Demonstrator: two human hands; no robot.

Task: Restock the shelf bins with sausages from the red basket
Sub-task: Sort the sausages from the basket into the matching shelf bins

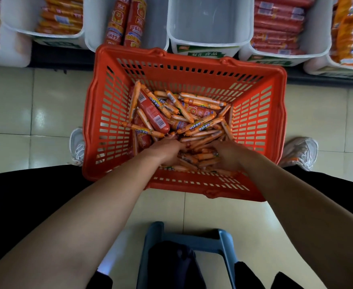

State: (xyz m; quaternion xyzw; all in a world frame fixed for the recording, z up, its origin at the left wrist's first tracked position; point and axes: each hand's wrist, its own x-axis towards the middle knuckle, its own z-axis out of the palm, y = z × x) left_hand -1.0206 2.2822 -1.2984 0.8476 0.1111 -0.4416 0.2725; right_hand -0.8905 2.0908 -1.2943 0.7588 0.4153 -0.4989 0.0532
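Both hands, left [167, 150] and right [226, 156], fingers curled into sausages [200, 126] in basket [192, 69]; advise gathering same-type sticks aligned.

- Red basket [108, 113]: slotted plastic, at mid-frame on the floor.
- Sausages [194, 119]: thin orange sticks and some thicker red ones, heaped loosely inside the basket.
- Shelf bins [210, 41]: white tubs along the top edge; the one right of centre is empty, the others hold packs.
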